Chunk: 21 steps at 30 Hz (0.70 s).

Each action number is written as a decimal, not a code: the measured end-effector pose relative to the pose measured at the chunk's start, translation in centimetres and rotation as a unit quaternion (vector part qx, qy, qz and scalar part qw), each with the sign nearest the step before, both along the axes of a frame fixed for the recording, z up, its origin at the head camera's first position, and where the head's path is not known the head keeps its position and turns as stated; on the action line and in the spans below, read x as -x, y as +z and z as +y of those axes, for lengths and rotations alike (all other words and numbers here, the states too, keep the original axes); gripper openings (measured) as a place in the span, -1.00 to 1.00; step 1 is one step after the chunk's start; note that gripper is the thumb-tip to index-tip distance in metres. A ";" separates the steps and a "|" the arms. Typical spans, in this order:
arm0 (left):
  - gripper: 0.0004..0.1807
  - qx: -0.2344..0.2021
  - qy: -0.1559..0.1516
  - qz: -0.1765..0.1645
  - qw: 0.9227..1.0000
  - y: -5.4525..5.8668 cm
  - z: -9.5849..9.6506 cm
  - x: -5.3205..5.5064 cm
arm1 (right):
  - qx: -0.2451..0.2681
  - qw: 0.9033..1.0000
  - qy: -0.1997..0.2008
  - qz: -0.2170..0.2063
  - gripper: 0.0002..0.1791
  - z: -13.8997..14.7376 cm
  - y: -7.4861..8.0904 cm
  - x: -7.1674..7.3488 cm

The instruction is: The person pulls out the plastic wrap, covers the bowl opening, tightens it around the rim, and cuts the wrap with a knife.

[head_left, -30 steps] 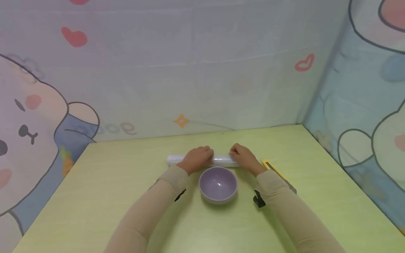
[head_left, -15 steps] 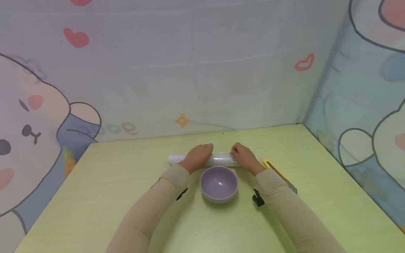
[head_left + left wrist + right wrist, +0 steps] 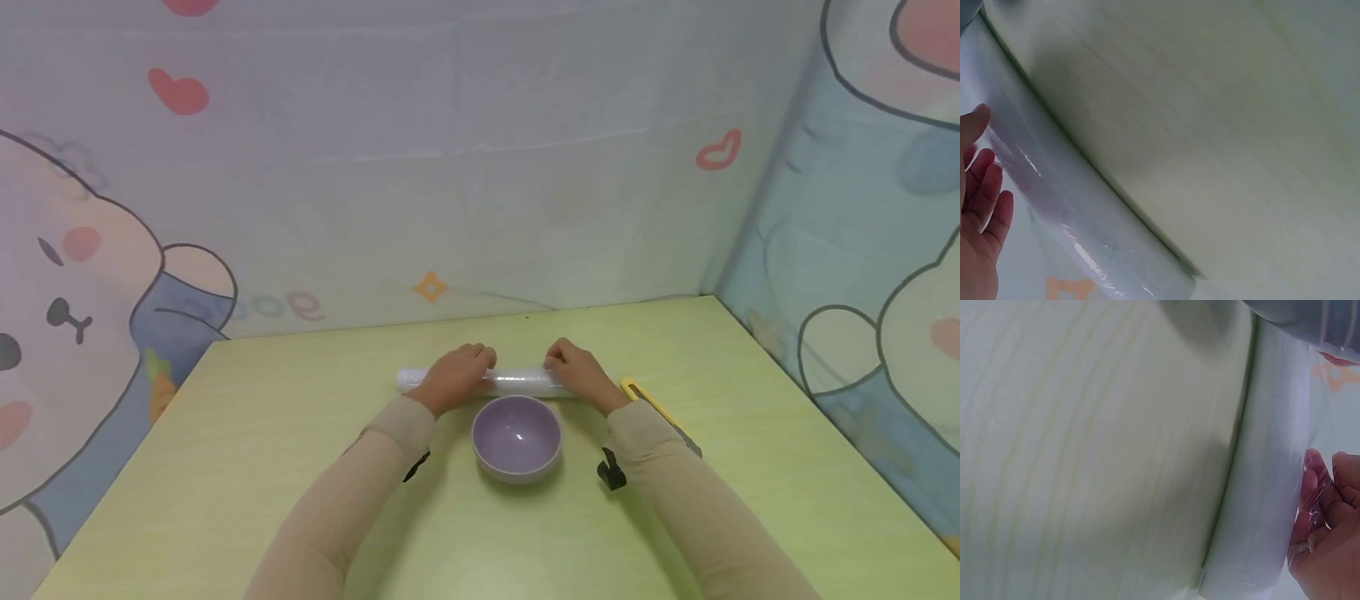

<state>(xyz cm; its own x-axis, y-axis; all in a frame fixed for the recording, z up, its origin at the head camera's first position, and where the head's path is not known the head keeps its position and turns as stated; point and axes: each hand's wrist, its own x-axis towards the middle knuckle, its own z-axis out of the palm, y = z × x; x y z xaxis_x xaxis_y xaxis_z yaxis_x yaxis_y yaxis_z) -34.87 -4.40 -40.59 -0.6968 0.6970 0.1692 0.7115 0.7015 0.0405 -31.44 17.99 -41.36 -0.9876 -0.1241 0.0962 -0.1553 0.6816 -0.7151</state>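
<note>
A white roll of cling film (image 3: 525,382) lies crosswise on the table behind a lilac bowl (image 3: 517,439). My left hand (image 3: 455,377) is over the left part of the roll. In the left wrist view its fingers (image 3: 988,194) are loosely bent beside the roll, with the thumb at its edge. My right hand (image 3: 579,372) is at the roll's right part, fingers curled. Clear film (image 3: 1313,515) shows over these fingers in the right wrist view, pinched at the fingertips. The roll's right end is hidden behind the right hand in the head view.
A yellow and grey box cutter (image 3: 660,414) lies on the table (image 3: 225,467), right of the roll and partly behind the right sleeve. A cartoon-printed cloth (image 3: 450,167) hangs along the back and sides of the table.
My left hand has shifted slightly left along the roll, its fingers drawing back a little. My right hand stays nearly in place. The roll and bowl have hardly moved.
</note>
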 end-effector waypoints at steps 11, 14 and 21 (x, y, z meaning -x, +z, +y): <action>-0.94 -0.028 0.002 0.004 1.000 -0.1 -0.7 0.7 | 0.006 1.000 -0.005 0.000 -0.82 -0.1 0.0 0.1; -0.93 -0.033 0.005 0.017 0.999 -0.1 -0.6 0.8 | 0.010 1.000 -0.013 -0.002 -0.82 -0.1 0.0 0.1; -0.93 -0.046 0.043 -0.033 0.997 0.3 -0.1 0.5 | 0.007 1.000 -0.004 -0.003 -0.83 0.2 0.0 -0.1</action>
